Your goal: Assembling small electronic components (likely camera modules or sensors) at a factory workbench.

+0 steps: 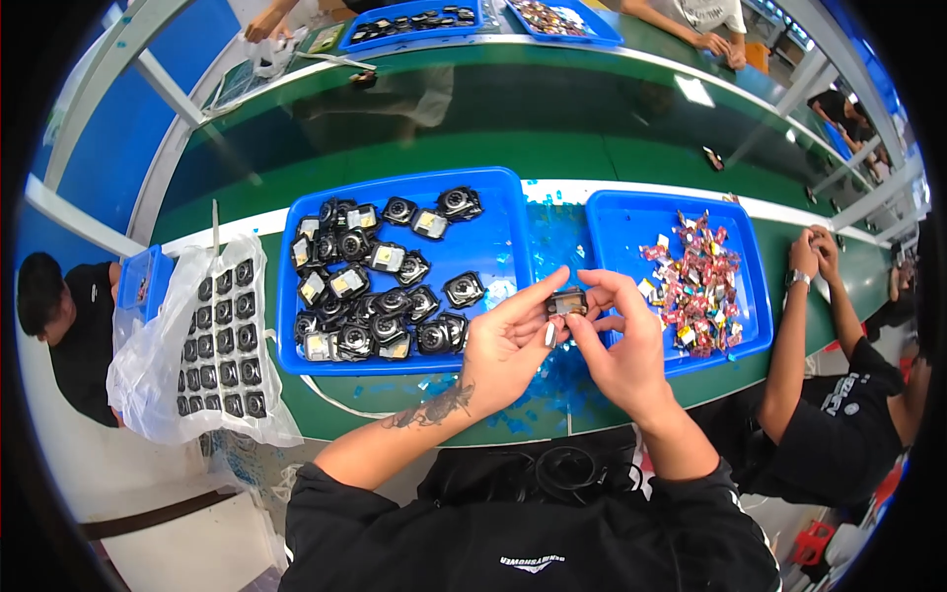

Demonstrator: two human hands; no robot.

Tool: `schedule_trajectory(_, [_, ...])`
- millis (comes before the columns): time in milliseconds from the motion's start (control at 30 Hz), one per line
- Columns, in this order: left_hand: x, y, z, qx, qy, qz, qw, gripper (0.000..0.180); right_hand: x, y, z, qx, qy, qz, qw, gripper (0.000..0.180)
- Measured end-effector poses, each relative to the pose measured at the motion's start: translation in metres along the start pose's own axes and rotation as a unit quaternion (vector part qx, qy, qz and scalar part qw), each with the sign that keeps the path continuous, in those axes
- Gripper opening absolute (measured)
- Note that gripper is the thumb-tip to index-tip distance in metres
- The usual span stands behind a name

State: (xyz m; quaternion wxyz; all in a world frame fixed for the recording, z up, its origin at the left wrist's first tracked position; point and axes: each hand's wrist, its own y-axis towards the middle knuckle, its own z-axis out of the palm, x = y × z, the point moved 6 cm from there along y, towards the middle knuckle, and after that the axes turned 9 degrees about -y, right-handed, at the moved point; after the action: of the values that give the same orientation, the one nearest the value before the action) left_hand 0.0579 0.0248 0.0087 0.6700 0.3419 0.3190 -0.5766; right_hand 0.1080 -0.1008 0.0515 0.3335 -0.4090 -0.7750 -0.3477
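Between my hands, over the gap between two blue trays, is a small black watch case (pixel 567 302) with a brownish, shiny inner side. My left hand (pixel 508 345) grips it from the left with thumb and fingers. A small pale, narrow piece (pixel 549 333) shows by the left fingers; its kind I cannot make out. My right hand (pixel 626 335) pinches the case from the right, its thumb pressed against the lower edge. The left blue tray (pixel 508 222) holds many similar black watch cases (pixel 390 301), some with silver-yellow inner sides. In the right blue tray (pixel 755 286) lies a heap of small reddish parts (pixel 700 286).
A foam-wrapped tray (pixel 225 335) of watch cases in rows stands at the left. Blue film scraps (pixel 552 395) litter the green bench around my hands. Beyond runs a green conveyor (pixel 592 109) with a few parts. Co-workers sit at right (pixel 829 414), left (pixel 74 335) and across.
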Motion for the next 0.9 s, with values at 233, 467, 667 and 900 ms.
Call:
schedule_trajectory(233, [-0.027,-0.004,0.015,0.021,0.301,0.185,0.935,0.075,-0.054,0.157,-0.009,0.089,-0.081,-0.010,0.993,0.049])
schedule_trajectory(467, [-0.031,-0.017,0.031,0.092,0.521,0.373,0.762,0.065,-0.140,0.229,0.007,0.113,-0.347,0.120,0.923,0.059])
schedule_trajectory(667, [-0.024,-0.015,0.028,0.089,0.487,0.389,0.777,0.068,-0.001,0.179,0.073,0.105,-0.240,-0.248,0.933,0.040])
schedule_trajectory(900, [-0.043,-0.005,-0.010,-0.179,0.306,0.320,0.879,0.067,0.000,0.148,0.110,0.152,-0.283,-0.229,0.919,0.025])
